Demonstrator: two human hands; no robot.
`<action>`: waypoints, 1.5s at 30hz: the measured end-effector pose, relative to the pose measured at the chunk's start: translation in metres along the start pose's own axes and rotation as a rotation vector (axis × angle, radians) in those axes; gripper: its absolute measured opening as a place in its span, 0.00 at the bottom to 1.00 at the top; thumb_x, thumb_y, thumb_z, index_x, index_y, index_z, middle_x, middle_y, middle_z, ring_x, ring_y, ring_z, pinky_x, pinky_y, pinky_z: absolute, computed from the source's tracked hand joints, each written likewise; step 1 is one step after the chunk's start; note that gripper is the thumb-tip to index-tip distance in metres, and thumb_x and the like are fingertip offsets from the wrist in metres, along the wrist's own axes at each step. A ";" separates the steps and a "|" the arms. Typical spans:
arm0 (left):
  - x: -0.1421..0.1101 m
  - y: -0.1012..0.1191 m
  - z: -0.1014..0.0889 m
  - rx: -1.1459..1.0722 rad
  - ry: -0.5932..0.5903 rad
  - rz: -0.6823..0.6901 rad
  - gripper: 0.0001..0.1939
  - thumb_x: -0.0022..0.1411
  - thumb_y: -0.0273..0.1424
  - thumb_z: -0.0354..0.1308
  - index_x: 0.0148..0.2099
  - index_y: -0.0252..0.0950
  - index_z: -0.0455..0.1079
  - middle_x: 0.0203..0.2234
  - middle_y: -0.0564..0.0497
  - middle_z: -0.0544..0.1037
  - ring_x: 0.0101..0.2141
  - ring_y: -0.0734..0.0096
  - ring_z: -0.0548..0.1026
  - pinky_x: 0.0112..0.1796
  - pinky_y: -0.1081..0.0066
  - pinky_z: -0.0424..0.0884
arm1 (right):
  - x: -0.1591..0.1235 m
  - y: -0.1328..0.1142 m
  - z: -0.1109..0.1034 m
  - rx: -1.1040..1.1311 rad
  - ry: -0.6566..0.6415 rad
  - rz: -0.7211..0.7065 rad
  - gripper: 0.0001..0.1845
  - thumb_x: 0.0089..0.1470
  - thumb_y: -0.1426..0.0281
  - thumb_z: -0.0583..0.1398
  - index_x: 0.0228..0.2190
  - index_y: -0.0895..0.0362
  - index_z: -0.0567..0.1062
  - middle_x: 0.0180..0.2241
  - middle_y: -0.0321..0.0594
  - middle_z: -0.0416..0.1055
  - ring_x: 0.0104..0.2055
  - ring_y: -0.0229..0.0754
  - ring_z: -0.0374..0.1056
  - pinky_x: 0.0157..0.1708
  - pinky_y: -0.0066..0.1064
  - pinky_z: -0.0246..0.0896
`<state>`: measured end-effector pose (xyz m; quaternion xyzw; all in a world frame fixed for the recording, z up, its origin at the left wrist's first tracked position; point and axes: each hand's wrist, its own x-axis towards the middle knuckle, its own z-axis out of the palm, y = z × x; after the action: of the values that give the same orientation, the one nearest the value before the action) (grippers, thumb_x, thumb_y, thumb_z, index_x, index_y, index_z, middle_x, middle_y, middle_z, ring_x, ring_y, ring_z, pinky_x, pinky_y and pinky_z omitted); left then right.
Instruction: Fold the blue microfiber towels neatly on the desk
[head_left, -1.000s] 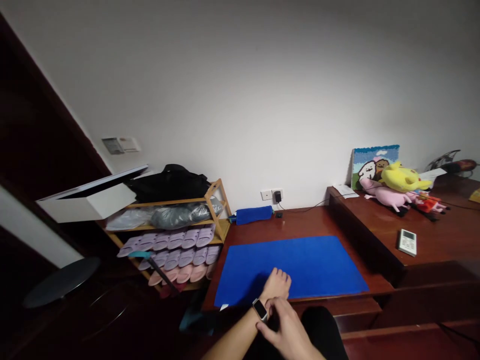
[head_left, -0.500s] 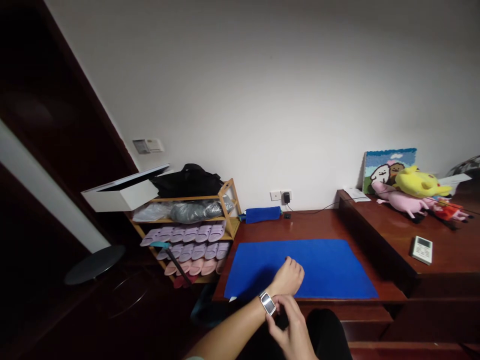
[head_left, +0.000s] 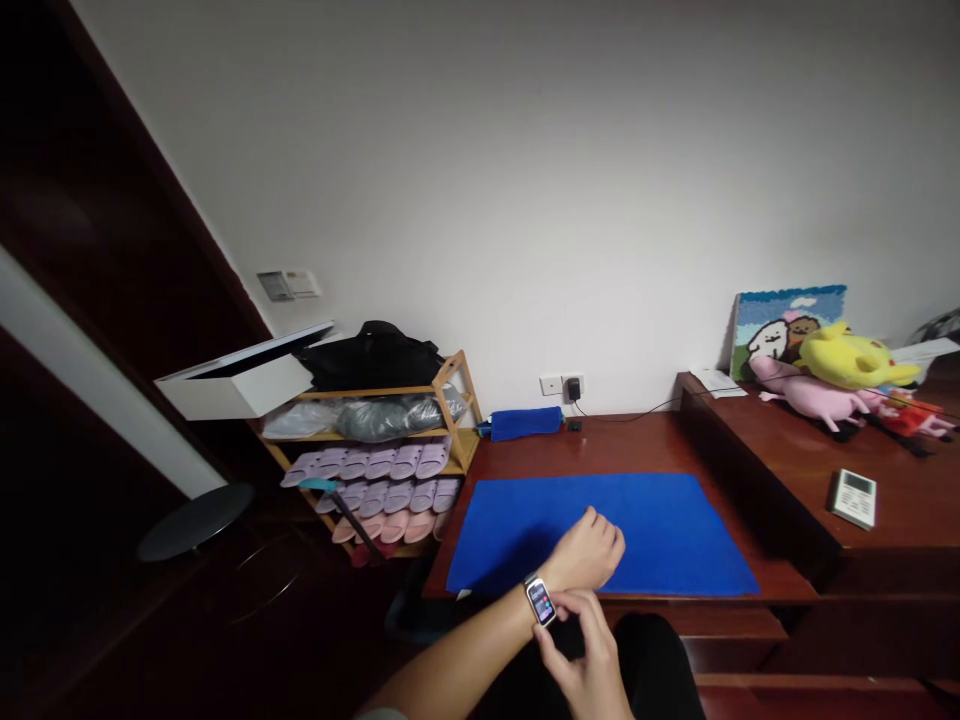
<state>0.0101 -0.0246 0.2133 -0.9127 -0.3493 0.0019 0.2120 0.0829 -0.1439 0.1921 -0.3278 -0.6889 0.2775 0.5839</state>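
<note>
A smartwatch (head_left: 540,602) with a lit screen showing small coloured icons is strapped round my left wrist. My left hand (head_left: 586,551) hovers over the front of a blue mat (head_left: 660,530), its fingers curled in loosely with nothing visible in them. From below, my right hand (head_left: 585,640) reaches to the watch. Its thumb is at the lower edge of the case and its index finger at the right side, gripping it between them. The right hand's other fingers are bent and partly hidden.
Left of the brown desk (head_left: 600,455) stands a wooden shoe rack (head_left: 466,400) with lilac and pink slippers (head_left: 405,460), a black bag (head_left: 375,358) and a white box (head_left: 247,390). Plush toys (head_left: 851,358) and a white calculator-like device (head_left: 855,498) lie on the raised right surface.
The watch screen has gone from dark to lit. My left hand has shifted slightly right, and the right thumb and index finger stay at the watch. The view has moved a little.
</note>
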 end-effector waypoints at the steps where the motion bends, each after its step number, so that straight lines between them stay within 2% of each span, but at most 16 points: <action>1: -0.004 -0.002 0.010 -0.058 -0.027 -0.036 0.21 0.69 0.35 0.55 0.60 0.30 0.69 0.43 0.37 0.81 0.44 0.52 0.75 0.51 0.51 0.65 | 0.001 0.006 -0.001 -0.007 -0.036 0.005 0.09 0.63 0.65 0.62 0.46 0.50 0.76 0.36 0.40 0.75 0.37 0.43 0.73 0.39 0.34 0.74; 4: -0.031 -0.016 0.042 -0.226 -0.097 -0.307 0.14 0.68 0.35 0.56 0.53 0.37 0.75 0.41 0.43 0.81 0.45 0.56 0.76 0.52 0.57 0.66 | 0.005 0.041 -0.015 -0.080 -0.147 0.035 0.07 0.65 0.64 0.59 0.43 0.49 0.77 0.39 0.40 0.77 0.42 0.44 0.75 0.44 0.35 0.74; 7: -0.078 -0.045 0.068 -0.226 -0.123 -0.549 0.15 0.71 0.31 0.50 0.51 0.38 0.76 0.43 0.42 0.82 0.47 0.55 0.77 0.50 0.57 0.68 | 0.011 0.105 -0.049 -0.269 -0.190 0.123 0.13 0.67 0.62 0.54 0.40 0.49 0.79 0.42 0.42 0.79 0.47 0.47 0.76 0.50 0.40 0.74; 12: -0.165 -0.095 0.113 -0.203 -0.169 -0.853 0.20 0.70 0.28 0.45 0.54 0.39 0.77 0.49 0.43 0.82 0.50 0.55 0.78 0.50 0.58 0.72 | 0.016 0.226 -0.123 -0.616 -0.190 0.249 0.24 0.64 0.54 0.51 0.49 0.48 0.81 0.54 0.47 0.78 0.59 0.58 0.72 0.61 0.50 0.68; 15: -0.201 -0.113 0.148 -0.260 -0.164 -0.998 0.20 0.71 0.31 0.45 0.53 0.42 0.77 0.51 0.47 0.82 0.51 0.59 0.78 0.52 0.61 0.71 | 0.015 0.275 -0.153 -0.789 -0.177 0.290 0.30 0.62 0.51 0.50 0.55 0.48 0.79 0.62 0.46 0.72 0.66 0.63 0.63 0.65 0.55 0.63; 18: -0.214 -0.128 0.174 -0.258 -0.155 -1.035 0.20 0.72 0.33 0.43 0.51 0.41 0.77 0.47 0.47 0.83 0.49 0.59 0.79 0.51 0.61 0.71 | 0.007 0.304 -0.170 -0.909 -0.220 0.307 0.36 0.62 0.45 0.48 0.61 0.48 0.74 0.66 0.43 0.67 0.70 0.65 0.56 0.67 0.61 0.56; 22: -0.204 -0.155 0.192 -0.193 -0.098 -1.030 0.19 0.71 0.33 0.44 0.46 0.40 0.78 0.43 0.46 0.83 0.46 0.58 0.78 0.49 0.61 0.72 | -0.005 0.321 -0.176 -0.984 -0.289 0.261 0.39 0.61 0.40 0.44 0.62 0.41 0.73 0.67 0.35 0.64 0.71 0.65 0.54 0.68 0.63 0.53; 25: -0.188 -0.178 0.209 -0.172 -0.034 -1.032 0.18 0.71 0.32 0.45 0.48 0.40 0.78 0.47 0.45 0.82 0.49 0.58 0.78 0.52 0.61 0.71 | 0.001 0.320 -0.161 -0.991 -0.281 0.274 0.38 0.61 0.41 0.45 0.65 0.38 0.67 0.68 0.30 0.61 0.72 0.62 0.52 0.69 0.61 0.53; 27: -0.179 -0.191 0.225 -0.172 -0.015 -1.037 0.19 0.71 0.33 0.46 0.54 0.39 0.76 0.54 0.43 0.80 0.56 0.57 0.76 0.57 0.60 0.69 | 0.016 0.313 -0.136 -0.973 -0.282 0.307 0.38 0.63 0.43 0.45 0.69 0.40 0.59 0.70 0.30 0.58 0.73 0.58 0.50 0.70 0.59 0.52; 29: -0.173 -0.200 0.244 -0.183 -0.010 -1.035 0.22 0.72 0.35 0.46 0.61 0.37 0.73 0.62 0.42 0.75 0.62 0.55 0.71 0.61 0.58 0.66 | 0.039 0.301 -0.098 -0.933 -0.340 0.305 0.37 0.66 0.46 0.45 0.71 0.44 0.54 0.71 0.32 0.54 0.74 0.55 0.48 0.72 0.57 0.49; 33: -0.173 -0.204 0.278 -0.230 0.001 -1.036 0.27 0.74 0.39 0.45 0.69 0.36 0.66 0.68 0.42 0.68 0.67 0.54 0.64 0.65 0.54 0.62 | 0.092 0.277 0.003 -0.832 -0.526 0.214 0.35 0.70 0.51 0.41 0.72 0.49 0.50 0.73 0.36 0.48 0.75 0.51 0.43 0.73 0.53 0.42; 36: -0.177 -0.204 0.292 -0.259 0.004 -1.046 0.29 0.74 0.41 0.43 0.70 0.36 0.64 0.69 0.42 0.66 0.68 0.54 0.63 0.67 0.52 0.60 | 0.122 0.271 0.072 -0.730 -0.630 0.166 0.35 0.71 0.51 0.40 0.72 0.50 0.48 0.74 0.36 0.43 0.76 0.49 0.38 0.74 0.50 0.38; 38: -0.178 -0.204 0.296 -0.261 -0.001 -1.050 0.29 0.75 0.41 0.43 0.71 0.36 0.63 0.70 0.42 0.65 0.69 0.55 0.62 0.67 0.52 0.59 | 0.133 0.276 0.101 -0.676 -0.688 0.160 0.36 0.71 0.50 0.39 0.73 0.52 0.47 0.74 0.38 0.41 0.77 0.48 0.36 0.75 0.49 0.35; 41: -0.179 -0.206 0.296 -0.263 -0.015 -1.048 0.30 0.75 0.42 0.42 0.71 0.36 0.62 0.70 0.41 0.64 0.69 0.54 0.61 0.68 0.52 0.58 | 0.141 0.294 0.110 -0.668 -0.744 0.200 0.39 0.70 0.48 0.39 0.72 0.58 0.48 0.74 0.43 0.41 0.77 0.48 0.36 0.75 0.49 0.33; 43: -0.178 -0.207 0.296 -0.272 -0.028 -1.045 0.30 0.75 0.42 0.42 0.71 0.36 0.62 0.71 0.41 0.63 0.69 0.54 0.61 0.68 0.51 0.58 | 0.142 0.309 0.091 -0.714 -0.732 0.238 0.40 0.70 0.48 0.38 0.72 0.60 0.49 0.74 0.44 0.42 0.77 0.48 0.36 0.75 0.48 0.33; 45: -0.178 -0.208 0.296 -0.275 -0.036 -1.045 0.30 0.75 0.42 0.42 0.71 0.35 0.62 0.71 0.42 0.63 0.69 0.55 0.61 0.68 0.52 0.58 | 0.143 0.325 0.056 -0.790 -0.690 0.279 0.40 0.70 0.49 0.39 0.72 0.60 0.50 0.74 0.44 0.43 0.76 0.48 0.38 0.74 0.48 0.33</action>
<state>-0.3016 0.1144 -0.0007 -0.6364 -0.7575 -0.1338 0.0572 0.0541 0.1725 0.0233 -0.5005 -0.8424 0.1638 0.1138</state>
